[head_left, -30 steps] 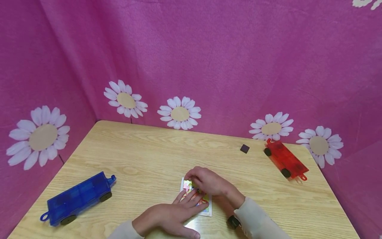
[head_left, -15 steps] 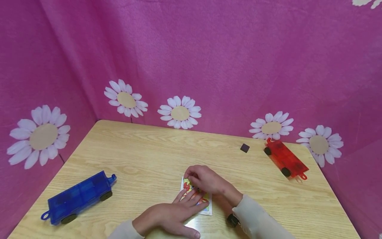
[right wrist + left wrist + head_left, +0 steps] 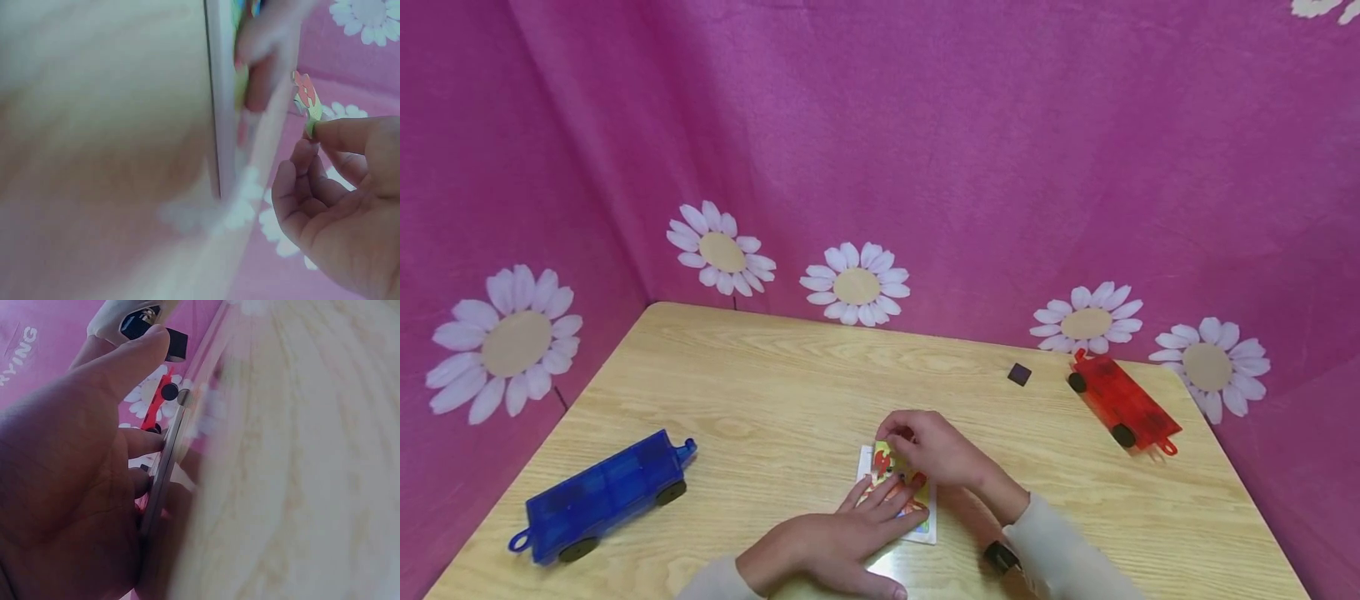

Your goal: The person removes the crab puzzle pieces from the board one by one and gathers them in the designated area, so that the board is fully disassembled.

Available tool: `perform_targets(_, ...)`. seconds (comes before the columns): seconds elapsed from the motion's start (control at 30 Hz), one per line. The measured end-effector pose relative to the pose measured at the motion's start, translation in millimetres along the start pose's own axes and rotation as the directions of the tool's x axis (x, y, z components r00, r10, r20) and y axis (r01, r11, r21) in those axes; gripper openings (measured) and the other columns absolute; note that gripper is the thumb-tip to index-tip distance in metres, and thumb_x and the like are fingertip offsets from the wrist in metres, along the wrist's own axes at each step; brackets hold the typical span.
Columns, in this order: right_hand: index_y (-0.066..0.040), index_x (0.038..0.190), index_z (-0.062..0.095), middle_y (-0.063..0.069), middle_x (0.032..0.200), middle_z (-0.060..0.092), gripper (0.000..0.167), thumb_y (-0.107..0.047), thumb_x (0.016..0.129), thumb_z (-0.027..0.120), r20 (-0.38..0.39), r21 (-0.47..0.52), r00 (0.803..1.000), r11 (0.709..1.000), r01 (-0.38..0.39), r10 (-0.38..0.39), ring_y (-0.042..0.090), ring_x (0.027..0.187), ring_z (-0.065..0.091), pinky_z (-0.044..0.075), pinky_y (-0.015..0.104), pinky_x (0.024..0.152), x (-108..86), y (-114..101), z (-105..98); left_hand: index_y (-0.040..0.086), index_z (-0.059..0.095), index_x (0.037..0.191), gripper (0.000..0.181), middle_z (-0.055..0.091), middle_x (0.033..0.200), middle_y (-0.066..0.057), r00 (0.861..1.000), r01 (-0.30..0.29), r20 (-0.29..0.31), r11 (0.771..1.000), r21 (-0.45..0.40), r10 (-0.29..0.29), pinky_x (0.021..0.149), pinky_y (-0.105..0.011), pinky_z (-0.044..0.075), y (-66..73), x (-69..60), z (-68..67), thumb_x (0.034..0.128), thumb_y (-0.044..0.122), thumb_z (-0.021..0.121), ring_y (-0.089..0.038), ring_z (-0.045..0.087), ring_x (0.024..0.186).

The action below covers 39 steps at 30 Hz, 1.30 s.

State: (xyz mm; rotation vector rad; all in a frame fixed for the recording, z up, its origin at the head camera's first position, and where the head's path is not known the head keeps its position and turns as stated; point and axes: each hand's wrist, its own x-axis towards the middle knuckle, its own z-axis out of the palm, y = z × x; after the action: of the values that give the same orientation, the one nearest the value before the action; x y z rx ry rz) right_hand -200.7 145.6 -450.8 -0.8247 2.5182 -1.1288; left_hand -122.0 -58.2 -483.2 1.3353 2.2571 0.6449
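A small jigsaw puzzle tray [image 3: 933, 521] with a white rim and a red and yellow picture lies on the table. My left hand [image 3: 842, 542] rests over its lower part with fingers spread, covering much of the picture; in the left wrist view, the fingers of this hand [image 3: 69, 475] lie along the tray's edge [image 3: 165, 465]. At the tray's top, my right hand [image 3: 936, 450] pinches a red and yellow puzzle piece [image 3: 882, 458] between thumb and finger. The right wrist view shows this puzzle piece [image 3: 306, 94] raised and tilted, apart from the tray [image 3: 222, 125].
A blue toy wagon [image 3: 602, 496] stands at the table's left. Toward the back right are a red toy wagon [image 3: 1123, 400] and a small dark square [image 3: 1019, 374]. A pink curtain [image 3: 880, 150] with printed daisies hangs behind the wooden table [image 3: 775, 375].
My right hand has moved slightly up and right, and the puzzle piece has tilted up with it, baring white at the tray's top left. My left hand stays in place.
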Motion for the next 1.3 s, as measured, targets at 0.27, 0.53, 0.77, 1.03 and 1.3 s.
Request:
perform_targets(0.27, -0.01, 0.1, 0.072, -0.003, 0.093, 0.066, 0.019, 0.003, 0.101, 0.058, -0.041, -0.086, 0.998, 0.995, -0.04, 0.036, 0.016, 0.083, 0.057, 0.051, 0.03, 0.072, -16.1, 12, -33, 0.018, 0.019, 0.166, 0.084, -0.005, 0.172, -0.008, 0.999, -0.018, -0.039, 0.999, 0.033, 0.019, 0.119, -0.064, 0.001, 0.5, -0.2, 2.3, 0.1018, 0.062, 0.049, -0.034, -0.008, 0.155)
perform_targets(0.53, -0.009, 0.098, 0.072, -0.002, 0.09, 0.066, 0.019, 0.003, 0.099, 0.058, -0.058, -0.172, 0.992, 0.978, -0.118, 0.109, 0.014, 0.08, 0.055, 0.049, 0.033, 0.072, -32.3, 34, -63, 0.017, 0.02, 0.166, 0.084, -0.007, 0.172, -0.009, 0.998, -0.03, -0.058, 0.999, 0.044, 0.032, 0.118, -0.064, 0.002, 0.2, 0.0, 2.5, 0.1018, 0.061, 0.05, -0.035, -0.007, 0.156)
perform_targets(0.77, -0.009, 0.095, 0.071, -0.002, 0.084, 0.064, 0.017, 0.004, 0.097, 0.06, -0.042, -0.209, 0.986, 0.963, -0.168, 0.162, 0.014, 0.075, 0.053, 0.047, 0.033, 0.069, -42.3, 51, -85, 0.016, 0.019, 0.166, 0.084, -0.009, 0.172, -0.01, 0.998, -0.032, -0.056, 0.999, 0.041, 0.034, 0.118, -0.065, 0.001, -0.3, 0.3, 2.5, 0.1017, 0.061, 0.05, -0.035, -0.007, 0.155)
perform_targets(1.03, -0.007, 0.094, 0.071, -0.001, 0.08, 0.061, 0.016, 0.004, 0.098, 0.059, -0.008, -0.206, 0.98, 0.959, -0.194, 0.197, 0.015, 0.073, 0.051, 0.044, 0.031, 0.067, -45.5, 64, -92, 0.017, 0.018, 0.167, 0.084, -0.01, 0.172, -0.01, 0.998, -0.028, -0.049, 0.999, 0.027, 0.029, 0.118, -0.064, 0.001, 0.3, 0.6, 2.1, 0.1019, 0.06, 0.051, -0.035, -0.008, 0.155)
perform_targets(1.3, -0.009, 0.094, 0.07, -0.002, 0.082, 0.063, 0.015, 0.003, 0.098, 0.061, 0.0, -0.225, 0.972, 0.947, -0.229, 0.235, 0.016, 0.076, 0.053, 0.047, 0.035, 0.072, -46.0, 71, -90, 0.016, 0.016, 0.167, 0.084, -0.011, 0.172, -0.01, 0.998, -0.034, -0.045, 0.999, 0.017, 0.035, 0.118, -0.064, -0.001, 0.2, 0.0, 1.3, 0.1024, 0.058, 0.051, -0.036, -0.01, 0.155)
